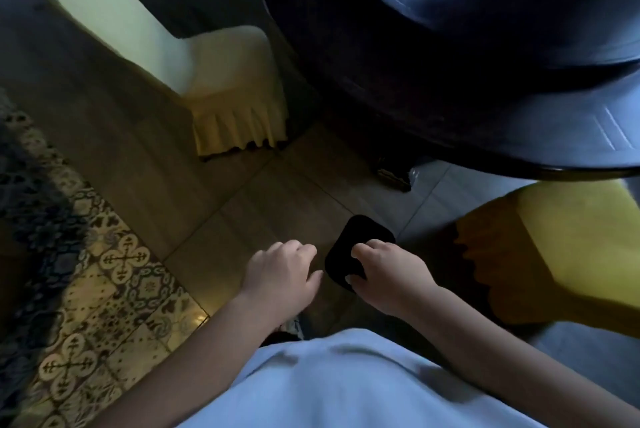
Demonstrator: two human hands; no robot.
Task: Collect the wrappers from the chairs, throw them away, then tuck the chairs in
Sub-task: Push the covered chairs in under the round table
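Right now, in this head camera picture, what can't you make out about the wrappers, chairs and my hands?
- Black object in the right hand: too dark to tell if it is a wrapper.
- Left hand: curled, palm hidden; contents unclear.
- Yellow chair: cut off by the right edge.
- Cream chair: seat blurred, no wrapper discernible.
- Under the table: in shadow.

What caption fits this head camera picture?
Right hand grips a flat black rounded wrapper between two cream skirted chairs by a dark round table.

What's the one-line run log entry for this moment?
right hand: holds black wrapper | left hand: empty, curled | chairs: untucked | table: ahead
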